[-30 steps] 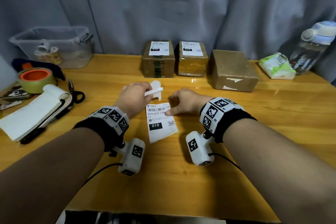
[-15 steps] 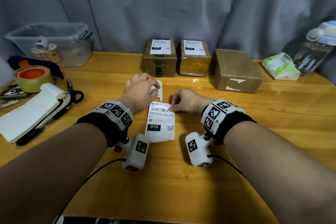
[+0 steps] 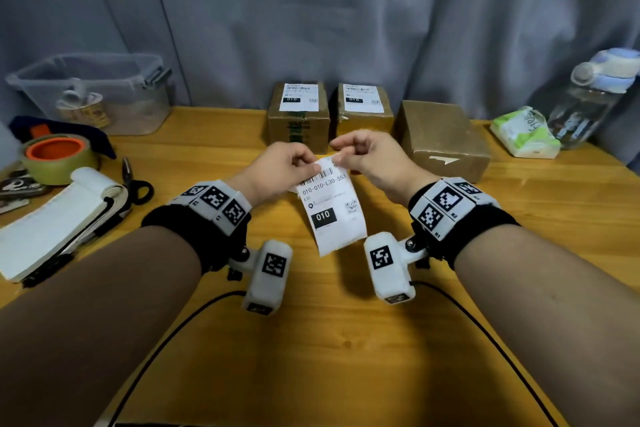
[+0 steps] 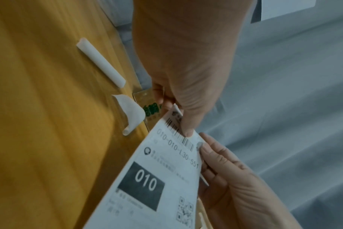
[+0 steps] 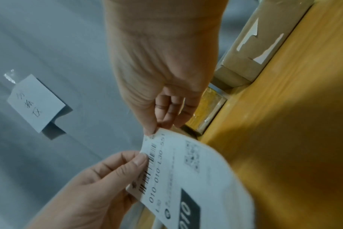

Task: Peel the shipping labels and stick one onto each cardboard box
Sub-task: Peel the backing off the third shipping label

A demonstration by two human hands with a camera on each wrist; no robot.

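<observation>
While both hands [image 3: 325,166] pinch top edge, white shipping label [image 3: 332,210] hangs curved, barcode, black "010" block showing.

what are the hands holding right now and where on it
Both hold one shipping label by its top edge: left hand at the barcode, right hand pinching the top corner.

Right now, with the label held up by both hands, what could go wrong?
1. Both hands pinch the shipping label only at its top edge, the left hand by the barcode and the right hand at the corner; a hard pull may tear it.
2. The lower part hangs free and curved, so once peeled it might fold and stick to itself.
3. Only the unlabelled box needs it.
</observation>
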